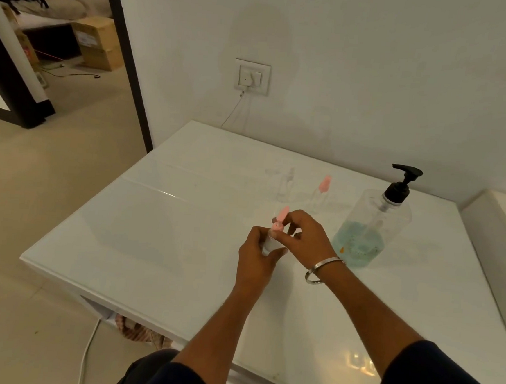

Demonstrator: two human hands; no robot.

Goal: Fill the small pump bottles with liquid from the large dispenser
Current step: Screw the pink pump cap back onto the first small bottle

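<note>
Over the middle of the desk (150, 244), the left hand (256, 252) is gripping a small bottle (268, 244) upright, steadying it while the right hand (303, 235) is pinching its pink pump (280, 219), probably twisting. Farther back, toward the right edge, the large dispenser (373, 225) is standing within reach.

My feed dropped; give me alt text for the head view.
Over a white table, the left hand holds a small clear bottle while the right hand pinches its pink pump top. Two more small bottles and a large black-pump dispenser of blue liquid stand behind.
</note>
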